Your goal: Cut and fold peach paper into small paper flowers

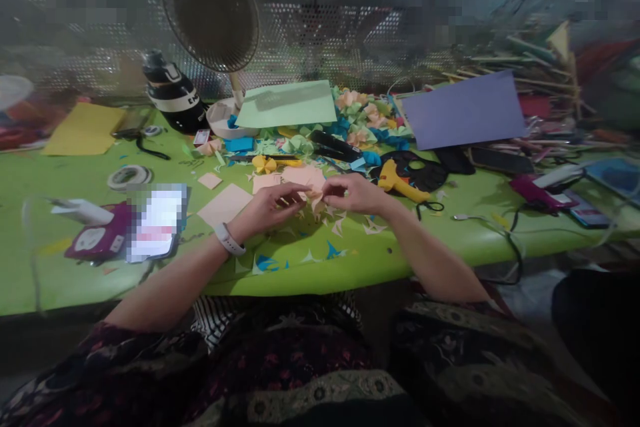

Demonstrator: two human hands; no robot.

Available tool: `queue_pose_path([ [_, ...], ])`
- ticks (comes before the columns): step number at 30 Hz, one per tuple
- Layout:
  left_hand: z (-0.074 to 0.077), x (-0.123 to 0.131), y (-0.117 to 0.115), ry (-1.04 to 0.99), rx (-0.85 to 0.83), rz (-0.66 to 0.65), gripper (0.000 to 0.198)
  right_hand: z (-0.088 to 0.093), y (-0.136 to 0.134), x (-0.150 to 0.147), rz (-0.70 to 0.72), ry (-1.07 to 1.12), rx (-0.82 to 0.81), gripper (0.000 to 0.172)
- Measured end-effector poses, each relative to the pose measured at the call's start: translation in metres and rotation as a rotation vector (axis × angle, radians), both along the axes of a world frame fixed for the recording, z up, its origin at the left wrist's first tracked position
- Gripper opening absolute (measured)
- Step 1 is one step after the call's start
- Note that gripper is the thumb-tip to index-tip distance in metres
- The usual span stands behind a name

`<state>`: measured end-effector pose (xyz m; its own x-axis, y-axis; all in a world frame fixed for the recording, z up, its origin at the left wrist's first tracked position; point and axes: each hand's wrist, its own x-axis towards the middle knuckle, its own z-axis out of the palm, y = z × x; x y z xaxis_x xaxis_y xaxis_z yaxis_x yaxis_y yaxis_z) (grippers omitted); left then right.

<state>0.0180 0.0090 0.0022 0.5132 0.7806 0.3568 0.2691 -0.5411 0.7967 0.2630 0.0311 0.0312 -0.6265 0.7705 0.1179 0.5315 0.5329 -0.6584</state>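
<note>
A small peach paper flower (316, 198) with folded petals is held up between my two hands, just above the green table (370, 260). My right hand (354, 193) pinches its right side, fingers curled in. From the other side my left hand (275, 203), with a white band on the wrist, closes thumb and fingertips on its left edge; the exact contact is partly hidden. Peach paper squares (227, 205) lie beside my left hand, and more peach paper (305, 175) sits behind the flower. Paper offcuts (337, 225) are scattered below both hands.
A yellow glue gun (400, 181) rests right of my right hand. Behind are a stapler-like black tool (335, 145), heaped paper flowers (367, 113), green sheet (290, 105), purple sheet (465, 110), fan (210, 10) and bottle (175, 97). A lit phone (157, 221) stands at left.
</note>
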Motion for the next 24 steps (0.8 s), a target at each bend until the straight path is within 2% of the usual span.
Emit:
queue_pose_path([
  [4,0.000,0.000,0.001,-0.006,-0.019,-0.001,0.029,0.000,-0.003,-0.004,0.045,0.083,-0.144,0.013],
  [8,-0.003,0.000,0.002,-0.105,-0.128,-0.014,0.030,-0.003,-0.001,-0.005,0.072,0.234,-0.315,0.014],
  [13,-0.008,0.000,0.005,-0.216,-0.308,-0.107,0.032,-0.008,0.000,-0.011,0.071,0.322,-0.371,0.014],
  [16,-0.008,0.000,0.008,-0.262,-0.370,-0.094,0.035,-0.001,0.002,-0.012,0.040,0.284,-0.311,0.018],
  [19,-0.005,0.000,0.009,-0.305,-0.361,-0.060,0.036,0.016,0.004,0.002,-0.041,0.162,-0.190,0.026],
  [22,-0.002,-0.001,0.010,-0.309,-0.309,-0.018,0.036,0.034,0.004,0.034,-0.222,-0.104,0.019,0.026],
  [24,-0.001,-0.002,0.010,-0.300,-0.293,0.004,0.037,0.038,0.001,0.059,-0.377,-0.357,0.139,0.022],
])
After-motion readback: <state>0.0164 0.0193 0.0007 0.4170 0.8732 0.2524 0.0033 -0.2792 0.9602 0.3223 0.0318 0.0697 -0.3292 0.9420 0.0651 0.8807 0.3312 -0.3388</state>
